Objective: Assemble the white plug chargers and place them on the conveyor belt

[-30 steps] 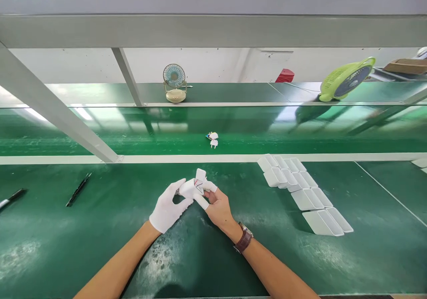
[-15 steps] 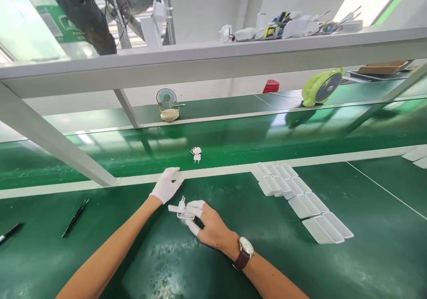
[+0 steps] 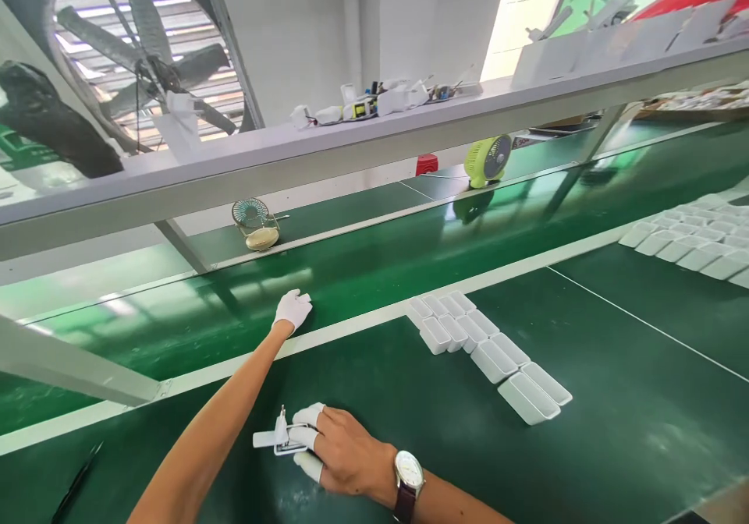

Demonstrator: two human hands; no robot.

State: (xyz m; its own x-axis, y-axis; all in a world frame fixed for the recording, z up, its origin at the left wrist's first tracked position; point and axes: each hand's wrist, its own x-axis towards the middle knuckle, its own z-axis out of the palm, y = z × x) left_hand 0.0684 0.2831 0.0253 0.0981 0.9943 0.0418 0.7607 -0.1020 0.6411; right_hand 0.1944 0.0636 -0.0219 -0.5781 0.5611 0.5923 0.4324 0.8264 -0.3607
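On the near bench, well this side of the belt (image 3: 374, 267): one white plug (image 3: 279, 440), pins up, lying on the green mat. Right hand (image 3: 336, 455) sits just right of it, white cots on the fingertips (image 3: 308, 415), which touch the plug's right end and pinch it lightly; hand is narrow, not fisted. Left hand (image 3: 292, 309), full white glove, is out over the belt's near edge, fingers curled down on the belt surface; can't tell if it's gripping anything. Plug is well apart from that hand. Count: 1 plug, 2 hands, 1 watch (image 3: 408, 473) on the right wrist. Right of the plug: one cluster of white trays (image 3: 488, 348), roughly ten. Beyond the belt: 2 fans, beige fan (image 3: 255, 224) and green fan (image 3: 488, 160).
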